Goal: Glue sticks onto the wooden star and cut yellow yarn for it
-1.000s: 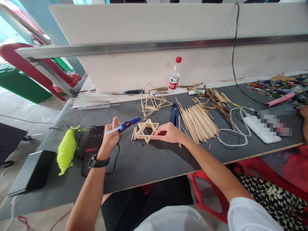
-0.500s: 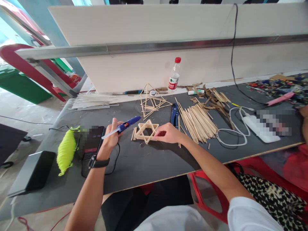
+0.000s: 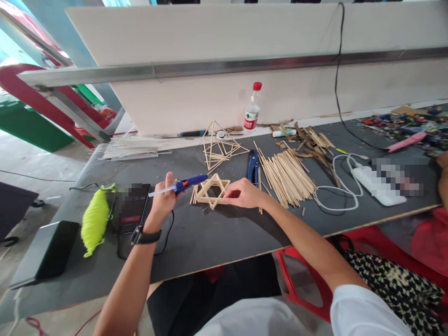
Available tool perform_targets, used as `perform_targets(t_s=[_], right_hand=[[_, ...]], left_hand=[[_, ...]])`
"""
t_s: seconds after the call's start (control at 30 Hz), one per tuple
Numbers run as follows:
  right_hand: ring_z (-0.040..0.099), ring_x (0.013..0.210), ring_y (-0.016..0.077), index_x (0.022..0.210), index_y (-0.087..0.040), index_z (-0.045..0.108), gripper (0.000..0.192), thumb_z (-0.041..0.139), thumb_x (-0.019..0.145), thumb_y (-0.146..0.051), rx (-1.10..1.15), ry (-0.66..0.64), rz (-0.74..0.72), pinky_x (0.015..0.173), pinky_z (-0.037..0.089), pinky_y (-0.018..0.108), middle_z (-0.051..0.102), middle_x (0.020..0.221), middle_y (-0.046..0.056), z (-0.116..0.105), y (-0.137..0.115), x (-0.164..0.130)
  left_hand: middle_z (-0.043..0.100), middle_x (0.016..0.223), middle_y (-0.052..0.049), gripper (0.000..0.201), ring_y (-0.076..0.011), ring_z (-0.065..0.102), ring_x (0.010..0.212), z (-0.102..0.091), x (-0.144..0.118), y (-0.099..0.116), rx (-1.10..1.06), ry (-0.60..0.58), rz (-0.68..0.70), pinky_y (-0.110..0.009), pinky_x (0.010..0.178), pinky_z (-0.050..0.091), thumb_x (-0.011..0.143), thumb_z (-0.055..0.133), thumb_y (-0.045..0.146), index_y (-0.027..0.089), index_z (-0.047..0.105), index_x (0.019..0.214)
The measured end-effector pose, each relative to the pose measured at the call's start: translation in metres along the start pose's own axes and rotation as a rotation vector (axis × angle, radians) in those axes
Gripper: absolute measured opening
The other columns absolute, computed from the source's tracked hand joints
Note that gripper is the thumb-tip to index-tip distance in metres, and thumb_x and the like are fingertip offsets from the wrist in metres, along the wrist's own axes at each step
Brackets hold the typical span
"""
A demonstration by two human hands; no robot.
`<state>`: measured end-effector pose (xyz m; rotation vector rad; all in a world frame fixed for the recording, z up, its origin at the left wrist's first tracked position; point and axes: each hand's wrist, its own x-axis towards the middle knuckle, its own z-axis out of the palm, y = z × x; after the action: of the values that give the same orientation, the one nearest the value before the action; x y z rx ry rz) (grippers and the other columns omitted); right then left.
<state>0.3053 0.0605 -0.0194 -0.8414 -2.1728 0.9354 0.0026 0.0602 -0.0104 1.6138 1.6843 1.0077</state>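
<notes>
My left hand (image 3: 164, 198) is wrapped round a blue glue gun (image 3: 191, 182), with a clear glue stick jutting from its back end. The gun's tip is close to the upper left of a star-shaped frame (image 3: 213, 204) built from wooden sticks; whether they touch I cannot tell. At the frame's right side, my right hand (image 3: 245, 194) pinches a stick of it between thumb and fingers. A few short sticks (image 3: 193, 196) lie just left of the star. Blue pliers (image 3: 253, 165) rest beyond my right hand, beside a large pile of wooden sticks (image 3: 289, 179).
Behind the star stands a stick pyramid (image 3: 210, 149), near a plastic bottle (image 3: 252, 109). To the left lie a phone (image 3: 135, 210), yellow-green yarn (image 3: 95, 221) and a black box (image 3: 47, 252). A white power bank (image 3: 376, 186) with its cable is on the right.
My left hand has moved the glue gun slightly right, bringing its tip nearer the star frame and levelling the gun. My right hand keeps its pinch on the frame.
</notes>
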Motion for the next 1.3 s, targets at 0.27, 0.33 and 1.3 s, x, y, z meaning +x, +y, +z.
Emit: perform_targets(t_s=[0.27, 0.33, 1.3], right_hand=[[0.061, 0.059, 0.0115, 0.076, -0.018, 0.079, 0.025, 0.077, 0.088, -0.040, 0.005, -0.014, -0.004, 0.059, 0.044, 0.024, 0.075, 0.071, 0.002, -0.001, -0.001, 0.000], [0.061, 0.059, 0.0118, 0.076, -0.018, 0.079, 0.026, 0.077, 0.088, -0.041, 0.006, -0.019, 0.003, 0.059, 0.044, 0.024, 0.075, 0.072, 0.002, -0.001, -0.001, 0.001], [0.061, 0.060, 0.0115, 0.074, -0.018, 0.077, 0.029, 0.076, 0.089, -0.043, 0.016, -0.024, -0.002, 0.059, 0.045, 0.024, 0.076, 0.073, 0.003, 0.000, -0.001, 0.001]], left_hand=[[0.042, 0.037, -0.001, 0.072, -0.0101, 0.036, 0.038, 0.000, -0.003, 0.013, 0.005, 0.055, -0.090, -0.027, 0.043, 0.029, 0.094, 0.039, 0.068, 0.018, 0.061, 0.047], [0.044, 0.038, -0.002, 0.073, -0.0105, 0.038, 0.039, 0.001, -0.003, 0.015, 0.016, 0.057, -0.104, -0.027, 0.044, 0.029, 0.093, 0.039, 0.069, 0.018, 0.061, 0.046], [0.045, 0.038, -0.005, 0.070, -0.0137, 0.040, 0.041, -0.002, -0.002, 0.013, 0.088, 0.063, -0.085, -0.031, 0.048, 0.030, 0.098, 0.043, 0.058, 0.021, 0.047, 0.039]])
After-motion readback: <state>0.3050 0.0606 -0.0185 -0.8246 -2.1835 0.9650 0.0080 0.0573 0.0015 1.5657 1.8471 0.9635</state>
